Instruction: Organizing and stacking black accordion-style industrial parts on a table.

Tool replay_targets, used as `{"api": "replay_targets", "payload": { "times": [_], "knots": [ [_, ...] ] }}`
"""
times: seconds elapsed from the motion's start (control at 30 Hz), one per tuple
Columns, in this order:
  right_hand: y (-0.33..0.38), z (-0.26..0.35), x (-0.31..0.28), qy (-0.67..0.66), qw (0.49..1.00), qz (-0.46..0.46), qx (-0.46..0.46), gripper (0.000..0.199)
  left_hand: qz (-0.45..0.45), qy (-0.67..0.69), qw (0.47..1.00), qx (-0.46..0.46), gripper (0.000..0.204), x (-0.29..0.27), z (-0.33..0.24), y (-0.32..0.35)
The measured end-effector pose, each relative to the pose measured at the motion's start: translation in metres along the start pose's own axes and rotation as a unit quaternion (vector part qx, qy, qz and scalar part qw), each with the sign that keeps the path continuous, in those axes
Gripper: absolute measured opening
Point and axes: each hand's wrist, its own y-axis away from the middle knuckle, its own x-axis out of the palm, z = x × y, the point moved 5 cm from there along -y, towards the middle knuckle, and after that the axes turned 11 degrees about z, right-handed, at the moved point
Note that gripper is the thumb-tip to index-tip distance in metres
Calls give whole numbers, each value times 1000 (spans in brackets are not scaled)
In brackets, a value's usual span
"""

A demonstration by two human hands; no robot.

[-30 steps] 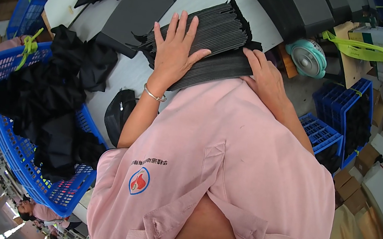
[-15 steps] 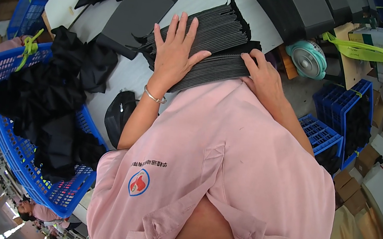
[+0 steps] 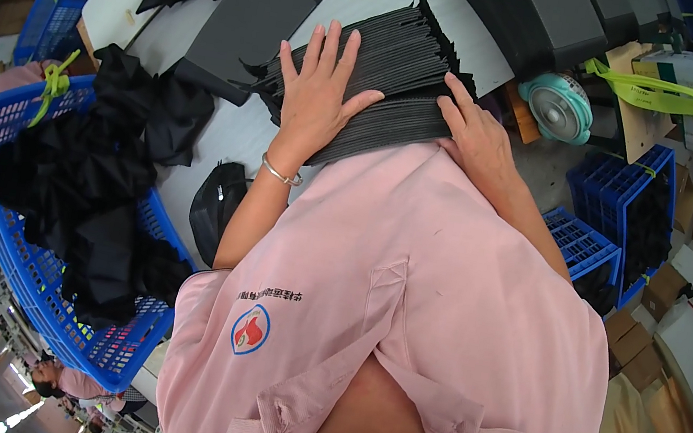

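Left hand (image 3: 319, 94) lies flat and spread wide on top of the stack of dark grey sheets (image 3: 379, 68) on the white table (image 3: 232, 135), gripping nothing, while the right hand (image 3: 476, 133) rests open with fingers on the stack's near edge. Probably the trick here is steady downward pressure from the left palm while the right nudges the edges square, so the sheets don't fan out.

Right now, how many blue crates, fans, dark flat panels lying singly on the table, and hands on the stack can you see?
Blue plastic crates: 4 — large crate, far crate, tall crate, low crate
Teal fan: 1
Single dark flat panel: 1
Hands on the stack of dark sheets: 2 — left hand, right hand
Total: 8
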Motion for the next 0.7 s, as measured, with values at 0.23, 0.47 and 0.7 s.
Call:
{"api": "replay_targets", "payload": {
  "times": [0.23, 0.47, 0.7],
  "knots": [
    [-1, 3, -5, -19, 1000, 6, 13, 82, 6, -5, 1000, -3, 81, 2, 0, 0],
    [-15, 3, -3, -19, 996, 63, 54, 101, 17, -13, 1000, -15, 73, 2, 0, 1],
    [-13, 2, -2, -21, 998, 45, 45, 97, 7, -10, 1000, -12, 74, 1, 0, 0]
  ]
}}
